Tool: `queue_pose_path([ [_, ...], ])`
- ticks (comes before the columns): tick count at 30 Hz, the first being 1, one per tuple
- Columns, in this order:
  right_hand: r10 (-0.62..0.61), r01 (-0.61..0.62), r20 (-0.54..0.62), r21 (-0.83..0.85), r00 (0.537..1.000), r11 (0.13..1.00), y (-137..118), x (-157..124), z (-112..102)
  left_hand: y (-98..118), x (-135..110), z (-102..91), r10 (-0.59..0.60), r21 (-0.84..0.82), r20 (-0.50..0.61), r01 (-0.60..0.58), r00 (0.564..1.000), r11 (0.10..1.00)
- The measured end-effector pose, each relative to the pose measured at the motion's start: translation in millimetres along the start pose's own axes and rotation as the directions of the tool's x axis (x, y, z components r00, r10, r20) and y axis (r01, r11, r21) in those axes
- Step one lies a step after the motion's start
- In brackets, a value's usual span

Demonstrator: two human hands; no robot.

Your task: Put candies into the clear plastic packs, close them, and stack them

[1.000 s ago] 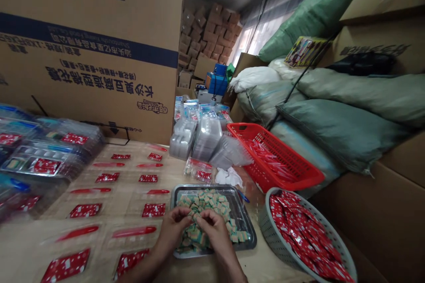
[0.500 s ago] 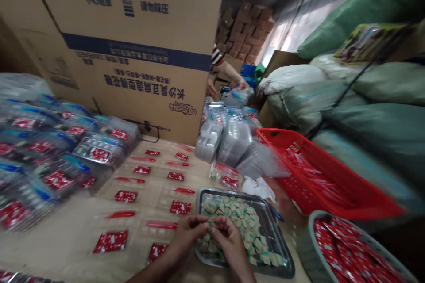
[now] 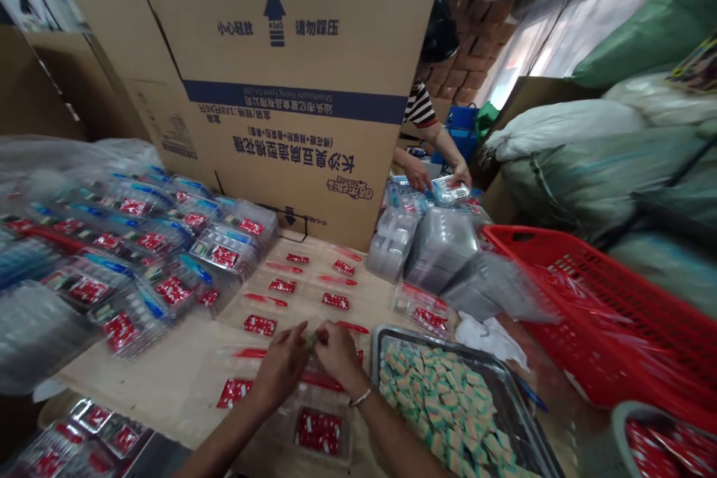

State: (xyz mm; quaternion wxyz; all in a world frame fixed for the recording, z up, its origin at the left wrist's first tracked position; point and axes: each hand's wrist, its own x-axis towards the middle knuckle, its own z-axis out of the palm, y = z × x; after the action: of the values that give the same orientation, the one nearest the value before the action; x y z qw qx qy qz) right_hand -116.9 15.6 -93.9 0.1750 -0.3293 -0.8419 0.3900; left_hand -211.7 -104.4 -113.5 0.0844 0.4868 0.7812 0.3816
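Note:
My left hand (image 3: 280, 364) and my right hand (image 3: 337, 352) are close together above the clear plastic trays in the middle of the table. Their fingertips pinch small green-and-tan pieces (image 3: 310, 341), blurred and partly hidden. Beneath and around them, rows of clear trays hold red packets (image 3: 317, 429) and red plastic picks or knives (image 3: 250, 352). To the right of my right hand lies a dark metal tray (image 3: 518, 388) heaped with many more green-and-tan pieces (image 3: 442, 403).
A large cardboard box (image 3: 291, 142) stands at the back. Filled clear packs (image 3: 224, 254) are piled on the left. Stacked empty clear trays (image 3: 442, 246), a red basket (image 3: 605, 291) and a grey tub (image 3: 621, 441) stand right. Another person's hands (image 3: 417, 173) handle a pack behind.
Both hands have moved left, from over the metal tray to above the clear trays, with small pieces in the fingers. The head view has turned left. The other person's hands have shifted around a pack.

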Motion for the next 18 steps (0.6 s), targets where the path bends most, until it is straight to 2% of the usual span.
queue_pose_path([
  [4,0.015,-0.018,-0.033,-0.104,0.999,0.994,0.7,-1.3,12.1,-3.9,5.2,0.2,0.11,0.162,0.06,-0.118,0.992,0.98],
  [9,0.023,-0.03,-0.04,-0.193,0.999,0.981,1.5,-5.5,10.8,8.0,17.9,-2.6,0.232,0.148,0.157,-0.255,0.96,0.955],
  [12,-0.001,0.001,-0.003,-0.21,1.0,0.978,-0.4,-4.7,6.1,11.2,28.6,-0.5,0.226,0.187,0.226,-0.27,0.948,0.945],
  [15,-0.038,0.039,0.01,-0.205,0.999,0.978,6.1,-9.0,-13.4,14.9,36.4,2.7,0.142,0.264,0.276,-0.218,0.95,0.94],
  [18,-0.021,-0.006,-0.102,-0.252,0.995,0.968,31.5,-23.0,-53.1,22.3,39.7,4.5,0.059,0.319,0.327,-0.169,0.943,0.932],
])
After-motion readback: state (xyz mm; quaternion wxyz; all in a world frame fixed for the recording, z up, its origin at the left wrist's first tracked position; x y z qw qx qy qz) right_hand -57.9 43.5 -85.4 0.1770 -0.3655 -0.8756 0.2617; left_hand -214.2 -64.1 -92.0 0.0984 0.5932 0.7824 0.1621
